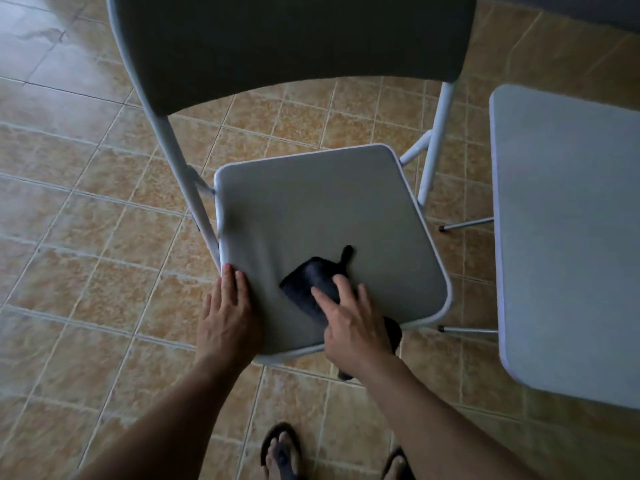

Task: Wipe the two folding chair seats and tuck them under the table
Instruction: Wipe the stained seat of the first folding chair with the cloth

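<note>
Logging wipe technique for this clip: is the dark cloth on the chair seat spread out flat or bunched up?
Bunched. The dark cloth sits crumpled on the seat under the right hand, one end hanging past the front edge.

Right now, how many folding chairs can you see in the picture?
1: the chair in the middle, being wiped with a dark cloth. The second chair may be out of view; the table stands on the right.
</note>
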Demonstrator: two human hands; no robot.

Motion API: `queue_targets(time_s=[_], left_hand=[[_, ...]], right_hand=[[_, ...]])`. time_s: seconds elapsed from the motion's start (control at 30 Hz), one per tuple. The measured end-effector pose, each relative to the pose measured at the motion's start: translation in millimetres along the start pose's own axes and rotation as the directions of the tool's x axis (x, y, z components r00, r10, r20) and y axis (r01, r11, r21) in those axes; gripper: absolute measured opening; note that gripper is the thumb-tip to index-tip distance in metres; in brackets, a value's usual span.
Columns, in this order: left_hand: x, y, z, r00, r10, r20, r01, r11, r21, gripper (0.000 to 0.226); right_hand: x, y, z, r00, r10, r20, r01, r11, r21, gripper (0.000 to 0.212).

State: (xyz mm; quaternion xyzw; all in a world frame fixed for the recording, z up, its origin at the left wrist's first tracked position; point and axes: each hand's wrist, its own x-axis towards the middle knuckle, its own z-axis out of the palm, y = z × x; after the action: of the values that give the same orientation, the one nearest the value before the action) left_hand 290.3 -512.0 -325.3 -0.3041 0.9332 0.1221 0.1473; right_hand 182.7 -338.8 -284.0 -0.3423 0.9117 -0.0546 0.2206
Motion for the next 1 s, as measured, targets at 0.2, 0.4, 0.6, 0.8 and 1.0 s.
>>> queue_targets(time_s=[0.2,0.4,0.6,0.8,1.0], left_hand=[[2,4,-9,0.998,-0.018,0.053,0.017,0.999,0.029,0.067],[7,9,-35,0.990,-0.033,0.134,0.021,0.995,0.094,0.067],[-14,44,-75,0.995,-0.004,0.096,0.015,0.994,-0.110,0.054],[-56,159,-155,0.997,0.071,0.030,-0.056,0.935,-0.351,0.046],[-128,295,-221,0.971,0.238,0.007,-0.209,0.868,-0.450,0.037]], right_hand=[[-10,75,-11,0.964,0.257,-0.070,-0.249,0.963,0.098,0.062],[-38,97,-25,0.897,0.440,-0.046,-0.435,0.897,0.081,0.063],[-92,100,-49,0.927,0.373,-0.026,-0.349,0.888,0.300,0.059],[-166,140,-137,0.934,0.354,-0.055,-0.307,0.870,0.386,0.056],[-277,203,-222,0.903,0.417,-0.108,-0.329,0.830,0.451,0.058]])
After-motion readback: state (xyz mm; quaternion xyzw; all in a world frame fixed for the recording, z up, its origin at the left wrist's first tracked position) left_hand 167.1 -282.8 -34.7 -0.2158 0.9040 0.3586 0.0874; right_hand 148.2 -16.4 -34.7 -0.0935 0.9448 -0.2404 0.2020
